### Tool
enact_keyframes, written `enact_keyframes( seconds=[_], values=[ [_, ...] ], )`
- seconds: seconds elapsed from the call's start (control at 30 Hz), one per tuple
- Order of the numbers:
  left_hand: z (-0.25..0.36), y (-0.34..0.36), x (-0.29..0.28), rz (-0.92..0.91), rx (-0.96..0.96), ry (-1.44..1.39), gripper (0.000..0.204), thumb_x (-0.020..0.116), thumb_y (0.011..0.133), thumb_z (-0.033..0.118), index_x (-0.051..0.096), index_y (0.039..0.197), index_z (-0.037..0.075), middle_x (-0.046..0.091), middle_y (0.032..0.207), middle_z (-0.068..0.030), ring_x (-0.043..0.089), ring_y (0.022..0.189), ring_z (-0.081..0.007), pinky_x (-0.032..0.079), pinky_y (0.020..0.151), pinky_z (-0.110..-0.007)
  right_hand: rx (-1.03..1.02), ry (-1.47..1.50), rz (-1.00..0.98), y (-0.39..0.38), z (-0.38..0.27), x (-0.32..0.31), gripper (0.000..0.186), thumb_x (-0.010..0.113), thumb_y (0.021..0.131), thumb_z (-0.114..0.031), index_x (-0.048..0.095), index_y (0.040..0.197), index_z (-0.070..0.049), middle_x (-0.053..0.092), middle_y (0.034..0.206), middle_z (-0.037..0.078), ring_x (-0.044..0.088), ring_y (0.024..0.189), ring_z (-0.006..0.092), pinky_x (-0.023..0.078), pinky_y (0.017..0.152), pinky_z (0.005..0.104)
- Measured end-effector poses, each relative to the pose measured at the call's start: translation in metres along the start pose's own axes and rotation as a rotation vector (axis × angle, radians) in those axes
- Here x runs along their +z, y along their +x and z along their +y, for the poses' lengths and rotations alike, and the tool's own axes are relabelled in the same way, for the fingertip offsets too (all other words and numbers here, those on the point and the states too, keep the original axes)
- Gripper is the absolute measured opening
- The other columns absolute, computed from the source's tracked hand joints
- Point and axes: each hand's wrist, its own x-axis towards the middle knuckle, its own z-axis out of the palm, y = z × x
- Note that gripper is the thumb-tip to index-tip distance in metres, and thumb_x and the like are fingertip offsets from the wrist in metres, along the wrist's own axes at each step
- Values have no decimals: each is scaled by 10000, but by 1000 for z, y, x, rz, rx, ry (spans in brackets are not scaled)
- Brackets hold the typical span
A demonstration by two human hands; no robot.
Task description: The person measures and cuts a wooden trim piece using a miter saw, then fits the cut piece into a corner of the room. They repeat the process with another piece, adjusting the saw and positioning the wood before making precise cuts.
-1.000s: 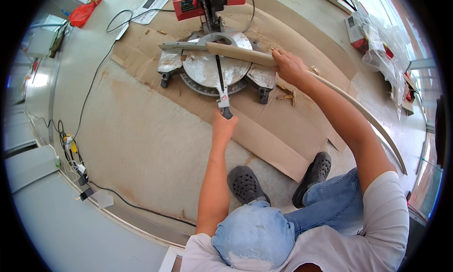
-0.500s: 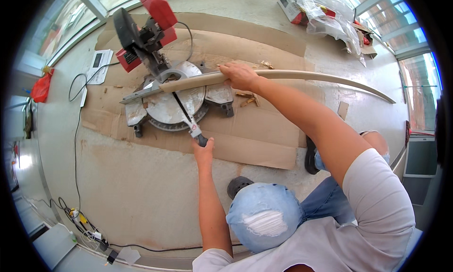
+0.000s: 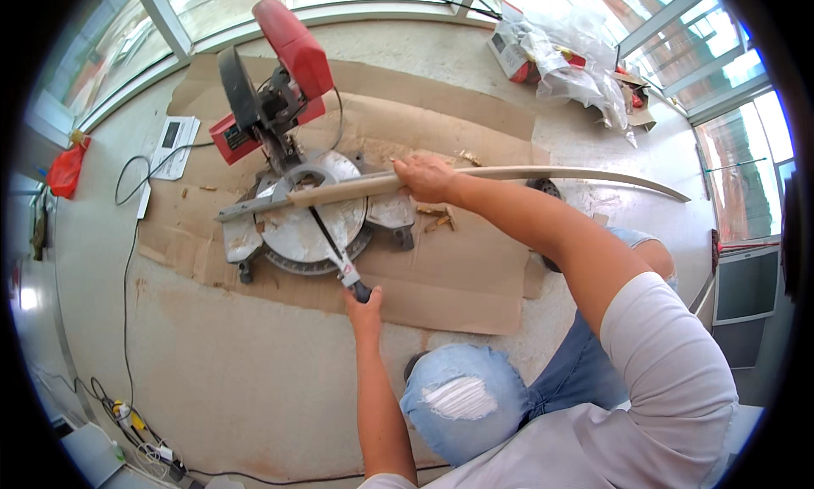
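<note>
A miter saw (image 3: pixel 298 44) with red housing stands with its head raised above a round metal turntable (image 3: pixel 297 232). My left hand (image 3: pixel 363 309) is closed around the black handle (image 3: pixel 363 291) at the front of the turntable arm. My right hand (image 3: pixel 424 177) holds a long beige strip (image 3: pixel 577 173) that lies along the metal fence (image 3: pixel 250 209) and across the saw, its far part curving out to the right. Small wood offcuts (image 3: pixel 441 222) lie beside the saw's right support.
Cardboard (image 3: pixel 458 294) lies under the saw. Behind are glass walls and, at back right, plastic wrapping (image 3: pixel 577 82) over boxes. A red bag (image 3: pixel 66 171), white paper (image 3: pixel 176 141) and tangled cords (image 3: pixel 119 408) lie at left. My bent knee (image 3: pixel 462 400) is near my left arm.
My view has swung, bringing the saw head and glass walls fully into sight. My right leg has shifted. Both hands keep their holds on the handle and strip.
</note>
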Motion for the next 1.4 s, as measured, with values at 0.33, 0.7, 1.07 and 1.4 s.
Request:
enact_keyframes(
  seconds=[0.33, 0.7, 1.07, 1.4],
  values=[
    [8, -6, 0, -33, -67, -110, 802, 778, 802, 238, 367, 1436, -29, 536, 1149, -105, 524, 977, -189, 463, 869, -324, -114, 48, -111, 7, 7, -13, 494, 704, 849, -355, 531, 1059, 57, 689, 908, 210, 688, 881, 375, 541, 755, 467],
    [15, -6, -9, -58, -7, -65, 660, 805, 784, 302, 480, 1277, 7, 531, 1021, -40, 501, 897, -161, 446, 828, -300, -197, 46, -49, 21, 17, 0, 286, 642, 803, -252, 567, 954, -21, 695, 803, 155, 691, 741, 353, 538, 626, 458],
    [19, -11, -2, 50, 14, -59, 753, 801, 775, 266, 437, 1366, -26, 582, 1054, -93, 564, 947, -190, 472, 852, -331, -284, 37, 47, 25, 4, -9, 376, 704, 842, -335, 600, 1051, -41, 638, 963, 101, 614, 1011, 286, 530, 800, 417],
    [21, -21, 25, 277, 87, -195, 584, 748, 803, 226, 500, 1270, -23, 569, 988, -44, 529, 854, -129, 457, 769, -284, -201, 45, -51, 27, -2, -10, 445, 717, 849, -315, 598, 1177, -38, 650, 1047, 145, 626, 1036, 338, 521, 866, 430]
  ],
)
